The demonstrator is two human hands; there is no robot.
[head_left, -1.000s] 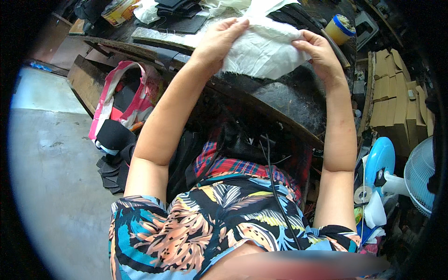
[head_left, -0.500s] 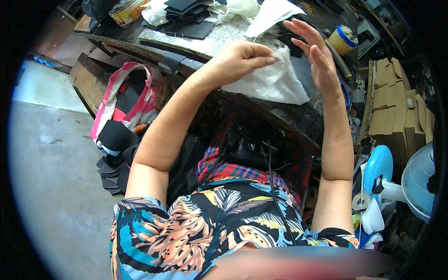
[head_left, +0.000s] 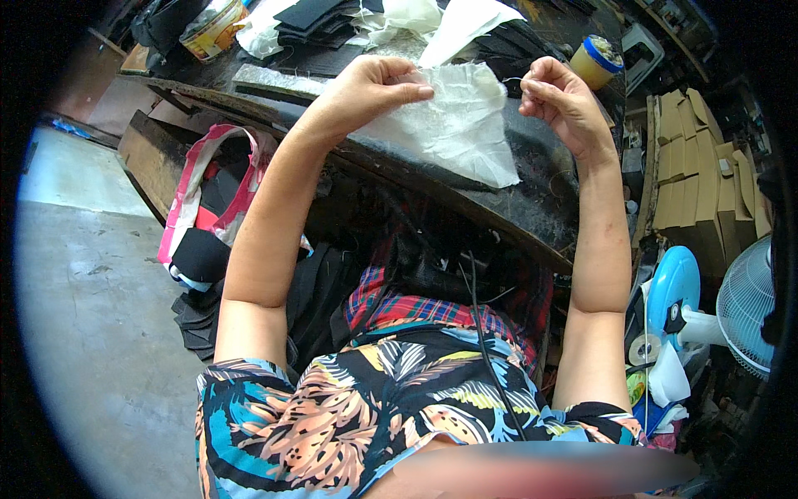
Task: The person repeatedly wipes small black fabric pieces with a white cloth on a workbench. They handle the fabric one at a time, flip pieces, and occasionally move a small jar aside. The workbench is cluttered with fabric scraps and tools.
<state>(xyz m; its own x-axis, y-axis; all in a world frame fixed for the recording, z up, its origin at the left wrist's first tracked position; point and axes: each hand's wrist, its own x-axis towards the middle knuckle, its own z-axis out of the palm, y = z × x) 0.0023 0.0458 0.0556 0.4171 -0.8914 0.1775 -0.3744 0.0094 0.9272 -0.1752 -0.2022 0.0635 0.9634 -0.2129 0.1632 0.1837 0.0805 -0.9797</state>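
My left hand (head_left: 378, 90) is closed, thumb against fingers, on the upper left edge of a thin white cloth (head_left: 465, 125). The cloth is creased, see-through in places, and hangs over the dark table near its front edge. To the right of it, apart from the cloth, my right hand (head_left: 567, 104) is raised in a pinch. A fine pale thread (head_left: 513, 80) shows at its fingertips, reaching toward the cloth. Behind the cloth lie another white cloth piece (head_left: 470, 27) and a stack of black fabric pieces (head_left: 320, 23).
A yellow tub with a blue rim (head_left: 597, 62) stands at the table's right. Below the table's left side is a pink-and-white bag (head_left: 184, 204) beside black pieces. Cardboard boxes (head_left: 686, 166) and a blue-and-white fan (head_left: 673, 291) stand right.
My left hand has moved left with the cloth, which is now spread wider. My right hand has gone from open, fingers spread, to a pinch with a thread at its tips.
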